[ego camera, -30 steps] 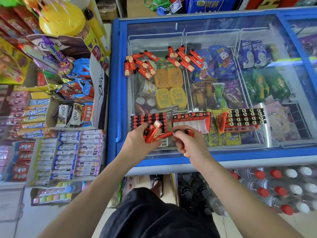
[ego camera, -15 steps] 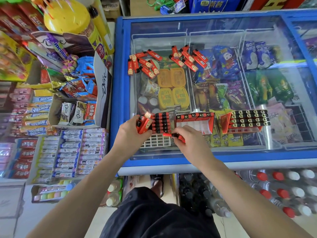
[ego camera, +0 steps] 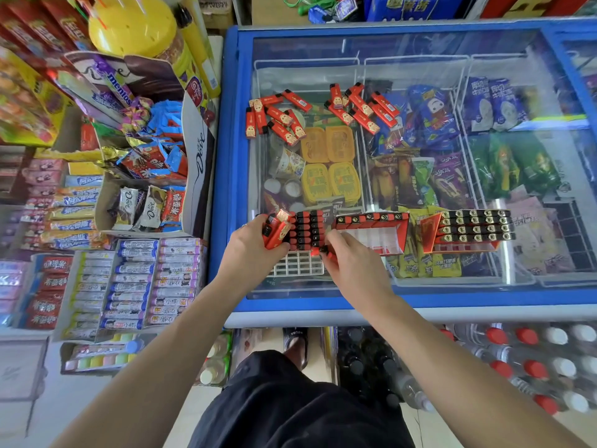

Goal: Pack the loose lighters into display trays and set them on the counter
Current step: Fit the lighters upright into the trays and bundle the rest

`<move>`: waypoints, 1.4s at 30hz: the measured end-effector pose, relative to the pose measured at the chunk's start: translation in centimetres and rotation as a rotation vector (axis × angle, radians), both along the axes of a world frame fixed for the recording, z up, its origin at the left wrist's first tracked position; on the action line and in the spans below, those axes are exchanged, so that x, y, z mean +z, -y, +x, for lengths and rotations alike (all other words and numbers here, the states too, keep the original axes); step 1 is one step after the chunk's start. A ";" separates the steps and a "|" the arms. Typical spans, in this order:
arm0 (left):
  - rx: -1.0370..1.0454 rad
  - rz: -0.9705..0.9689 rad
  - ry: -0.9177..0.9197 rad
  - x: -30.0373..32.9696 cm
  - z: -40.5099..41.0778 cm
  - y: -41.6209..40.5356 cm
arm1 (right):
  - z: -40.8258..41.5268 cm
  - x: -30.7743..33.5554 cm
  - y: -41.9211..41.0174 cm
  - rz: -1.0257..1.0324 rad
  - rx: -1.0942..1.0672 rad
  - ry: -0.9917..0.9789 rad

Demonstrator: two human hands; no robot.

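Observation:
Loose red lighters lie in two heaps on the freezer's glass lid, one at the far left (ego camera: 277,116) and one further right (ego camera: 361,106). Near me stands a white grid tray (ego camera: 298,265), part filled with red lighters (ego camera: 307,229). My left hand (ego camera: 252,250) grips a bunch of red lighters (ego camera: 276,229) at the tray's left side. My right hand (ego camera: 350,265) pinches one lighter (ego camera: 326,252) at the tray's right edge. A red display tray (ego camera: 371,232) with one row of lighters and a fuller one (ego camera: 471,229) stand to the right.
The blue-framed freezer (ego camera: 226,189) has ice creams under its glass. Candy and gum boxes (ego camera: 129,279) fill the shelf on the left, with an open Dove carton (ego camera: 193,166). Bottled drinks (ego camera: 533,354) stand below on the right.
Both hands moved forward from the freezer's near edge to the white grid tray. My right hand has brought its single lighter down to the tray's right edge; my left still holds its bunch.

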State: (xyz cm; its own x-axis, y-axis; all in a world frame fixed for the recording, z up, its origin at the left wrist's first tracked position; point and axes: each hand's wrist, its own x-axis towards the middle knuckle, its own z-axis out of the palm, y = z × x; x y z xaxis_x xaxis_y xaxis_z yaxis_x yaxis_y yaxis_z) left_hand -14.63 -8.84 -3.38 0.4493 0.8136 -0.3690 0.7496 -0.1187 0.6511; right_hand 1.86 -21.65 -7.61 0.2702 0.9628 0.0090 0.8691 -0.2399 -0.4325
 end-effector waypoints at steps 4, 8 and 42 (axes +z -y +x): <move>0.006 -0.005 0.001 0.1 0.2 -0.1 | -0.4 -0.1 -0.3 0.046 -0.062 -0.109; 0.005 -0.004 0.006 -0.1 0.2 -0.1 | -0.8 0.1 -0.3 0.056 -0.143 -0.241; 0.010 -0.454 0.274 1.9 1.5 2.9 | -1.2 6.7 -1.8 0.212 -0.525 -0.974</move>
